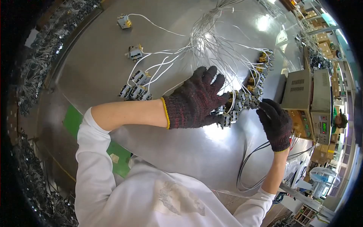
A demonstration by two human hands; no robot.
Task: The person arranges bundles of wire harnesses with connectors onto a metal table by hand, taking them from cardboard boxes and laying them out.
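My left hand (198, 97), in a dark knitted glove with a yellow cuff edge, reaches over the table with its fingers spread. Its thumb and index finger straddle the near end of a row of small grey box-shaped electrical parts (225, 120) with white wires. Across that row, my right hand (275, 123) wears a matching glove. Its fingers are bent and close together, the tips beside the row; anything between them is hidden. More such parts, with brass-coloured ends (261, 70), continue up the right side. White wires (206, 34) gather into a bundle at the far side.
Several similar grey parts (140, 78) lie left on the metal table (170, 151). Two box-shaped instruments (300, 89) with lit displays stand at the right. Dark cables (242, 170) loop near the front edge. Heaped wired parts (41, 60) lie beyond the left edge; a fan (323, 176) stands right.
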